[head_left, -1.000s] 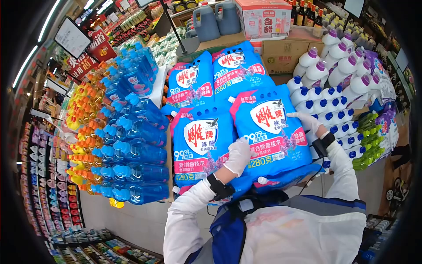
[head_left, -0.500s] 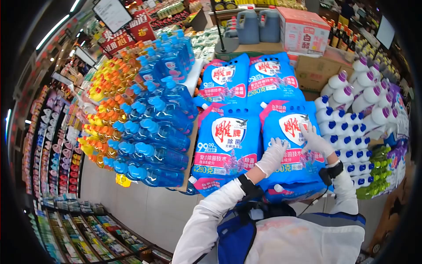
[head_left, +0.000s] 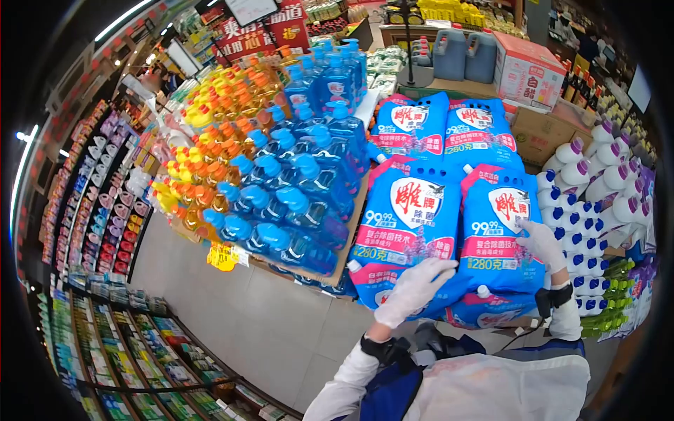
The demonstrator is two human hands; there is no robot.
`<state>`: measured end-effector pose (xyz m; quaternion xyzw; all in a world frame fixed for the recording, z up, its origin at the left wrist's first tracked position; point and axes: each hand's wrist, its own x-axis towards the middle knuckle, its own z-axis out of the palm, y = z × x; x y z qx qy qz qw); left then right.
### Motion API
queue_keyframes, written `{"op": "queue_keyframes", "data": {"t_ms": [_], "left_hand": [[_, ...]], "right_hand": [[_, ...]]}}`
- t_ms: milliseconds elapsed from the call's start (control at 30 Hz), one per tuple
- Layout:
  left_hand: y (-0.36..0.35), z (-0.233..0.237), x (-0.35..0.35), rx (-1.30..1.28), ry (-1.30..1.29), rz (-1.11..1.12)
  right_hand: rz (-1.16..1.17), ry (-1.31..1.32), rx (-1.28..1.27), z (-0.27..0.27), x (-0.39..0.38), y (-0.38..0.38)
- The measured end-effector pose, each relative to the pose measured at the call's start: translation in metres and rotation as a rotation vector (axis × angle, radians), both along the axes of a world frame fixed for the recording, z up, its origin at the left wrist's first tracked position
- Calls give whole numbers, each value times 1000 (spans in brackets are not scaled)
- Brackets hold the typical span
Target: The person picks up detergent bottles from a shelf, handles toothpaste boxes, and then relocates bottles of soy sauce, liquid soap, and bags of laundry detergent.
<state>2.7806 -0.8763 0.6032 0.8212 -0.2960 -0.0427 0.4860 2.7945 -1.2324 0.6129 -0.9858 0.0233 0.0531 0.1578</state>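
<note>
Blue and pink laundry detergent pouches with white spout caps lie in stacked rows in front of me. My left hand (head_left: 418, 289), in a white glove, is over the lower edge of the front left pouch (head_left: 404, 217). Its fingers are stretched out toward the right and it holds nothing. Across the right side of the front right pouch (head_left: 491, 228), my gloved right hand (head_left: 543, 247) lies with fingers extended. Behind these sit a back left pouch (head_left: 407, 126) and a back right pouch (head_left: 481, 133). Another pouch (head_left: 484, 309) shows partly underneath at the front.
Blue pump bottles (head_left: 302, 168) and orange bottles with yellow caps (head_left: 210, 172) are packed to the left. White bottles with blue caps (head_left: 572, 224) stand at right. Dark jugs (head_left: 449, 55) and a red-white carton (head_left: 528, 70) are behind. Grey floor (head_left: 267, 316) shows at lower left.
My left hand has moved off the front right pouch, left and toward me, to the front left pouch's lower edge. My right hand stays by the right pouch. The view has turned left.
</note>
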Motion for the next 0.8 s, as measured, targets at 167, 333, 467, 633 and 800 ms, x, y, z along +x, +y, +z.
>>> {"op": "queue_keyframes", "data": {"t_ms": [167,333,467,633,800], "left_hand": [[100,-52,-65,-156,287,293],[218,-71,-142,-102,535,539],[312,-83,-195,-77,590,718],[395,-102,-234,-230,573,930],[441,-110,-241,-425,547,1039]], "right_hand": [[50,-413,55,-4,-36,88],[148,-454,75,-3,-70,220],[296,-331,118,-14,-87,314],[436,-227,109,-22,-92,381],[449,-176,107,-21,-94,417]]}}
